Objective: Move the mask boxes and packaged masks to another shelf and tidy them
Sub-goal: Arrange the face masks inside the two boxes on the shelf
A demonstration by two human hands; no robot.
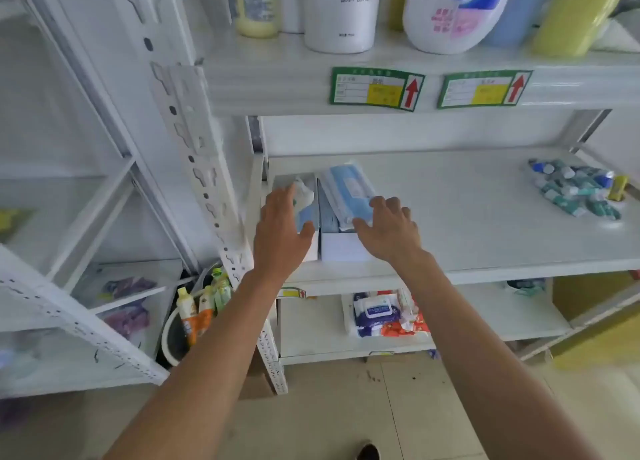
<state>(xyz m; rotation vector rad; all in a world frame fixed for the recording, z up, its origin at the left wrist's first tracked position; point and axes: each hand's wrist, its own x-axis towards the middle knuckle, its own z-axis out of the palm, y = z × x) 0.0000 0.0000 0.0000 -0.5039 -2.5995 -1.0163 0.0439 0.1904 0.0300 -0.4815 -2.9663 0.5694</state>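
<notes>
We see two white-and-blue cardboard mask boxes side by side at the left end of the white metal shelf [485, 217], long axes running front to back. Left hand [282, 231], fingers spread, rests flat on the left mask box [306, 217]. Right mask box [341, 246] carries a clear-wrapped blue mask pack [348, 189], also lying front to back; right hand [388, 229], fingers spread, touches its near end. Far right: pile of small teal bottles [575, 191], well apart.

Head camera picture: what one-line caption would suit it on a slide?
Left hand and right hand, both open, reach over two mask boxes topped with packaged masks on a white shelf.
</notes>
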